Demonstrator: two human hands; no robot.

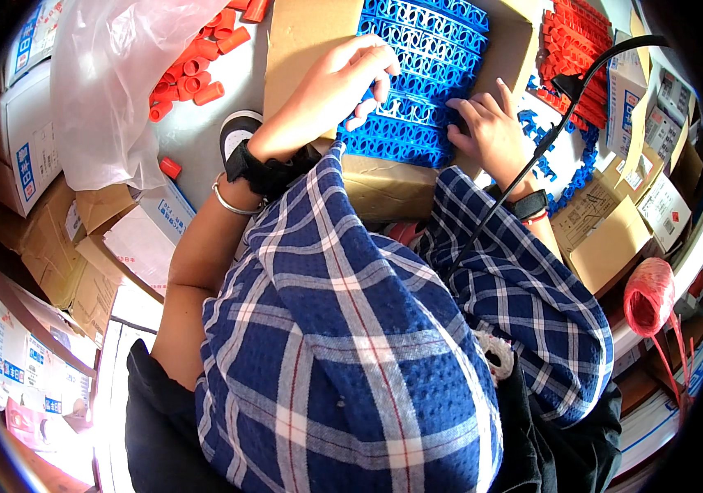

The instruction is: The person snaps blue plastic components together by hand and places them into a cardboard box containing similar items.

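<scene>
In front of me stands an open cardboard box [384,187] filled with rows of blue plastic clips [429,62], ring-shaped and joined in strips. My left hand [343,82] hangs over the box's left side, its fingers curled round a small blue plastic piece [367,96] that is mostly hidden by them. At the box's right edge is my right hand [487,127], fingers apart, with the thumb and fingertips beside the ends of the blue rows. I see nothing held in it.
Red pipe pieces [195,78] lie left of the box by a translucent plastic bag [113,90]. Right of it are red clip strips [573,49] and loose blue clips [577,177]. A black cable [544,144] crosses near my right wrist. Cartons [27,152] stand around.
</scene>
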